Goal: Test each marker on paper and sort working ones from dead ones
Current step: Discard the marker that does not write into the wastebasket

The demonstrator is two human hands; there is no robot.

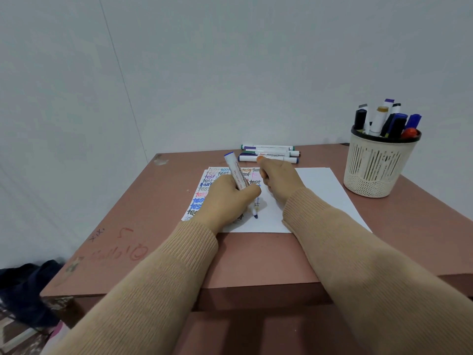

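Smearing looks likeliest: the left hand [227, 197] grips the blue marker [236, 172], tip down on the paper [320, 185] beside crowded "test" marks [207, 180], and its heel could drag fresh ink, while whether the curled right hand [279, 180] holds anything I cannot tell.

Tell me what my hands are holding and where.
Left hand grips the blue marker around its lower barrel, tip on the paper. Right hand is curled; whether it holds anything cannot be told.
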